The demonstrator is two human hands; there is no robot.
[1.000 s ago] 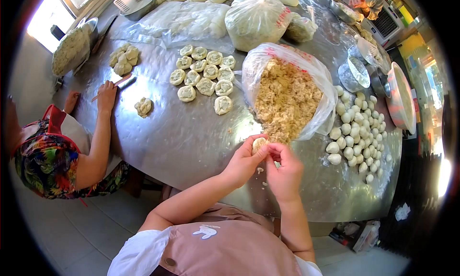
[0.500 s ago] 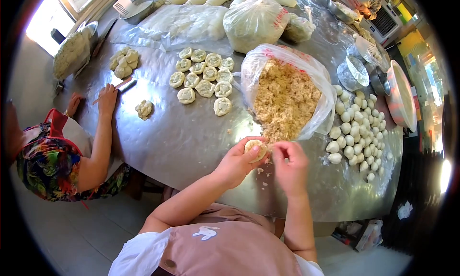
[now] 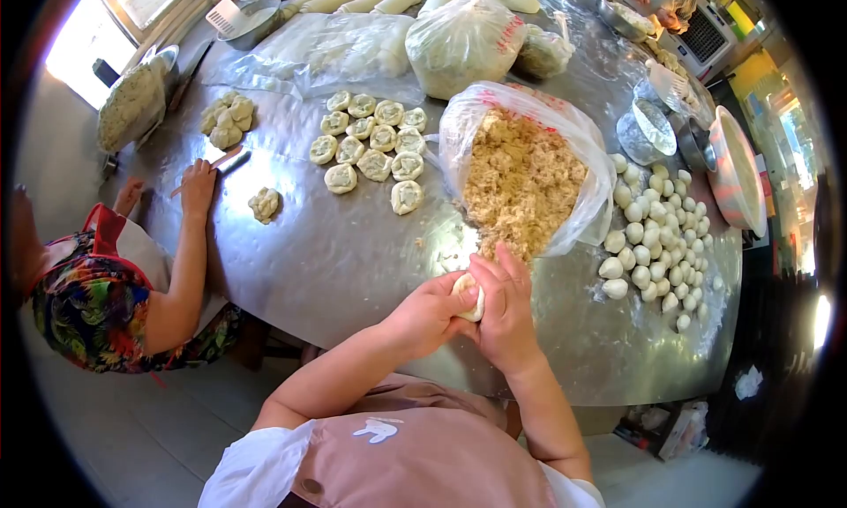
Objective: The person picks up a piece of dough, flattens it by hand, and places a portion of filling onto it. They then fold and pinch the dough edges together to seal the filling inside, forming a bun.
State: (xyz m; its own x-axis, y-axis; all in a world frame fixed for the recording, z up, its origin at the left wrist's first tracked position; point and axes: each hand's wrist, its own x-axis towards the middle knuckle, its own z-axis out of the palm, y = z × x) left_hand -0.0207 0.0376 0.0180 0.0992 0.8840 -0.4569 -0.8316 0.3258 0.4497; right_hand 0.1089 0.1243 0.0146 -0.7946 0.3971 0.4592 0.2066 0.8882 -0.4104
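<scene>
My left hand point(image 3: 427, 316) is closed round a pale filled dough bun point(image 3: 473, 300) just above the table. My right hand point(image 3: 506, 319) is cupped against the other side of the bun, its fingers together and angled toward the filling. The bun's underside is hidden by both hands. Just beyond my fingertips, crumbly light-brown filling point(image 3: 522, 177) spills from an open plastic bag point(image 3: 593, 160). To the right lies a heap of small white dough balls point(image 3: 655, 235). Left of the bag, several round buns with pleated tops point(image 3: 374, 165) sit in rows.
At the left, another person's hand point(image 3: 198, 189) rests by a knife-like tool point(image 3: 225, 159), near dough lumps point(image 3: 228, 120) and one separate lump point(image 3: 264, 205). A tied plastic bag point(image 3: 463, 49), a metal bowl point(image 3: 647, 133) and a large basin point(image 3: 739, 173) stand around the metal table point(image 3: 318, 270).
My right hand has moved left and down from a raised pinch and now wraps against the bun. The bun has tilted and sits slightly lower in my left hand.
</scene>
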